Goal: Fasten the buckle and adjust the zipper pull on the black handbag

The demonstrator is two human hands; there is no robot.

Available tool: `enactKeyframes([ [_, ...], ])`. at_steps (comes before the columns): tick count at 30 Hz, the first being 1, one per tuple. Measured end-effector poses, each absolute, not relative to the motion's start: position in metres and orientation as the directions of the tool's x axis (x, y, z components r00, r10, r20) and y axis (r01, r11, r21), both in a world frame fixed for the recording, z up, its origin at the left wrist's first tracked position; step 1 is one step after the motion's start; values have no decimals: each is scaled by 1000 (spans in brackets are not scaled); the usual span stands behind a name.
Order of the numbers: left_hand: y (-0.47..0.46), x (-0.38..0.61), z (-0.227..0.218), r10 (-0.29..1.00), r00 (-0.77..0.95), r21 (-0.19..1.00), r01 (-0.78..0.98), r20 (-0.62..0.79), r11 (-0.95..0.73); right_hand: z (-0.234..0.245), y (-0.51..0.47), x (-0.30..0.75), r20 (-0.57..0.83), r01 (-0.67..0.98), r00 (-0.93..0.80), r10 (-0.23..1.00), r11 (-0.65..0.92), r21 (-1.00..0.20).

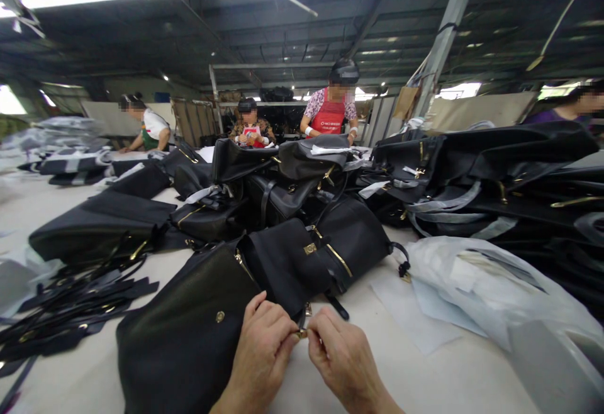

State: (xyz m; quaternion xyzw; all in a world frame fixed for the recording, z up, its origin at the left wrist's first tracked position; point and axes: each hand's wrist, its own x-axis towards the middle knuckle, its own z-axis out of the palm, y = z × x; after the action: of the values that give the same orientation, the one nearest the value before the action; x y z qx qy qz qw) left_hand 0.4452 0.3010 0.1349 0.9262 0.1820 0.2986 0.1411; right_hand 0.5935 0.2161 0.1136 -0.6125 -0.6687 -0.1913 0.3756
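Note:
A black leather bag (189, 332) with gold fittings lies on the white table (425, 376) right in front of me. My left hand (264, 354) and my right hand (337, 351) meet at its near edge. Both pinch a small gold metal fitting (302, 333) that hangs from a black strap of the bag. The fingers of each hand are closed round this piece. Behind the hands the bag's flap (287, 263) with a gold clasp stands folded up.
Many more black bags (495, 175) are piled across the table. Loose black straps (61, 307) lie at the left. Clear plastic wrapping (491, 288) and paper sheets lie at the right. Several people work at the far end and right side of the table.

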Motion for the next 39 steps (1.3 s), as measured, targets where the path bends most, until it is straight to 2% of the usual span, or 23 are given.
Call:
enactKeyframes([
  [5,300,447,135,436,743,361,277,507,-891,111,217,594,747,955,51,663,187,-231],
  [10,301,447,133,449,726,374,279,520,-884,114,217,595,684,867,131,718,251,-430],
  [18,299,449,127,506,657,418,304,559,-856,116,216,590,738,918,-19,675,304,-254],
  [26,303,449,126,493,642,420,278,587,-864,115,218,597,748,929,2,663,275,-246],
  [32,304,448,123,568,640,544,267,517,-796,109,222,596,759,922,16,651,283,-263],
  [35,304,446,124,642,596,632,270,483,-727,102,224,595,752,897,47,657,304,-321],
  [39,307,443,122,650,582,658,242,489,-713,90,225,600,642,788,134,755,311,-530],
])
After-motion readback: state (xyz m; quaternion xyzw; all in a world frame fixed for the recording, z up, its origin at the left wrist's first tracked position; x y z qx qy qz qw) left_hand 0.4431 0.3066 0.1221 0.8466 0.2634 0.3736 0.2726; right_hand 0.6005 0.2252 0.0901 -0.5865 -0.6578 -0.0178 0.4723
